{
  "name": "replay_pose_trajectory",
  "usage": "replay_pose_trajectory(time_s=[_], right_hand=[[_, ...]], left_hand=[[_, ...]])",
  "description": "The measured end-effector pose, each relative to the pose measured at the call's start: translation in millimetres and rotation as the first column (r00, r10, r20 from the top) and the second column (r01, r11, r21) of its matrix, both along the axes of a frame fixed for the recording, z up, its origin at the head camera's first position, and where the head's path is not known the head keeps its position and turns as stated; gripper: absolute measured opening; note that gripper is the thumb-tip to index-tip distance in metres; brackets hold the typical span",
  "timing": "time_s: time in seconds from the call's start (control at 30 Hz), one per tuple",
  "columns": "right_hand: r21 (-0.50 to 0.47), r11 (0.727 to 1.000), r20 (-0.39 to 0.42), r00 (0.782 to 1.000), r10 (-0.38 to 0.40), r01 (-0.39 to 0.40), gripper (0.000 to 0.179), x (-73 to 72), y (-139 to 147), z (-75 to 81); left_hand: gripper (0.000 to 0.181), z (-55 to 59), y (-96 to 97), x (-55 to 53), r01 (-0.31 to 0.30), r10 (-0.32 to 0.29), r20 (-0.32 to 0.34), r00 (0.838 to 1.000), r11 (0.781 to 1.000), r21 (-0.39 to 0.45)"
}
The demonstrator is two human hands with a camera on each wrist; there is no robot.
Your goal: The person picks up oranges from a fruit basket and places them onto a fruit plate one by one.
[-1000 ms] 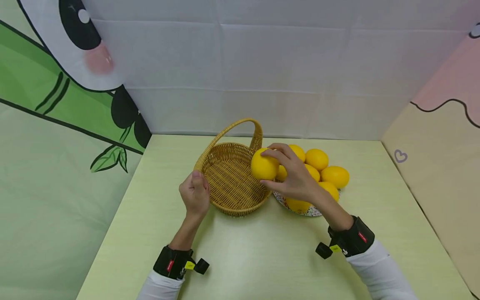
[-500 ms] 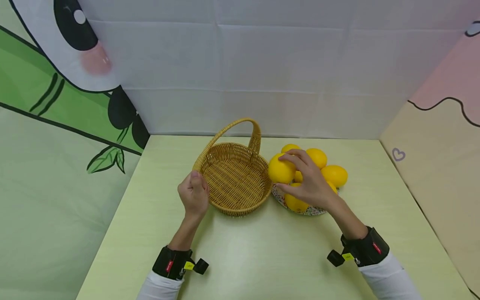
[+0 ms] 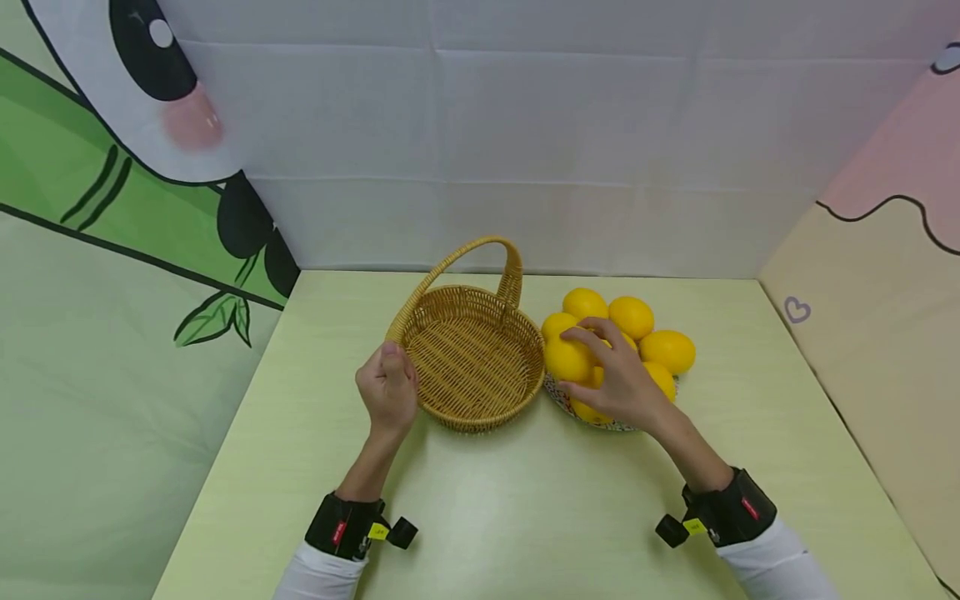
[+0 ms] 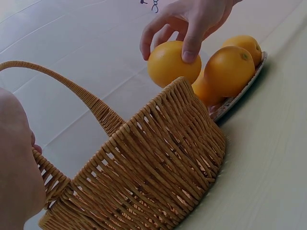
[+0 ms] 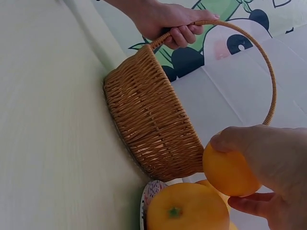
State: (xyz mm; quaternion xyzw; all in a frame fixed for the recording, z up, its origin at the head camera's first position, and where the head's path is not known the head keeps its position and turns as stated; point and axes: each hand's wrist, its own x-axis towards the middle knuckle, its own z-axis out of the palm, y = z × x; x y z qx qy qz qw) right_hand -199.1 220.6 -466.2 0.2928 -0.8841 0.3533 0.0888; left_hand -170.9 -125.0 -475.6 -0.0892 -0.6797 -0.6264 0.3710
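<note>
My left hand (image 3: pixel 387 387) grips the left foot of the arched handle on a round wicker basket (image 3: pixel 467 422), which stands on the table with nothing inside. An orange (image 3: pixel 567 360) is pinched between the thumb and fingers of my right hand (image 3: pixel 626 379), at the left side of a patterned plate (image 3: pixel 624 427) heaped with several more oranges (image 3: pixel 668 352). From the left wrist view, the held orange (image 4: pixel 173 64) shows just beyond the basket's rim. The right wrist view has another orange (image 5: pixel 188 207) on the plate close below it.
The basket and plate sit side by side, their edges nearly meeting. Behind the pale table (image 3: pixel 480 517) rises a white cloth backdrop (image 3: pixel 562 125), with printed cloth panels at left and right.
My right hand has carried the orange from the basket's right rim rightward, then down to the left part of the plate. The left hand and basket have stayed in place.
</note>
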Motion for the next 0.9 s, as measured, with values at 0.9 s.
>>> replay_pose_trajectory(time_s=[0.9], right_hand=[[0.231,0.97,-0.091,0.995,-0.049,0.069,0.071,-0.4,-1.1,-13.9]], left_hand=[[0.081,-1.3,-0.8,-0.5,-0.028,0.028,0.006,1.0,0.999,-0.039]])
